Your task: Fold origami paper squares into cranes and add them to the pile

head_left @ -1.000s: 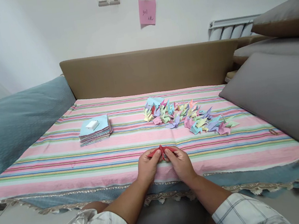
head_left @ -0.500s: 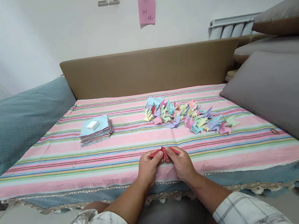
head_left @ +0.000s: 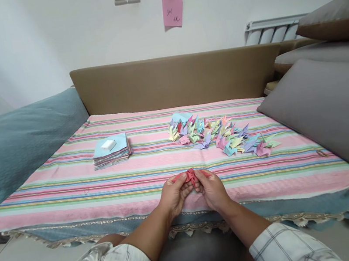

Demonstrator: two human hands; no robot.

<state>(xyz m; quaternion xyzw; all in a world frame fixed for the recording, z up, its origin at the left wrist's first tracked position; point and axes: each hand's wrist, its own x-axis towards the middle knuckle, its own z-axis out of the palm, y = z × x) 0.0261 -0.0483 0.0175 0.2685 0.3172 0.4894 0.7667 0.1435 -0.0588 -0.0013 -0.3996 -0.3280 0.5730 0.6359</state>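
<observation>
A partly folded red paper piece (head_left: 191, 175) is pinched between both hands just above the near edge of the striped cloth (head_left: 154, 169). My left hand (head_left: 173, 194) grips its left side with closed fingers. My right hand (head_left: 212, 190) grips its right side, fingers closed too. The two hands touch at the fingertips. Beyond them lies a heap of several folded paper cranes (head_left: 218, 134) in pastel colours.
A stack of square coloured papers (head_left: 111, 151) with a small white block (head_left: 108, 145) on top sits at the left. Grey cushions (head_left: 326, 106) crowd the right side, a teal blanket (head_left: 14, 142) the left, a brown headboard (head_left: 173, 80) behind. My knees in checked shorts show below.
The hands have drawn closer together and the red paper looks more bunched and narrower between the fingertips. Everything else on the cloth stays where it was.
</observation>
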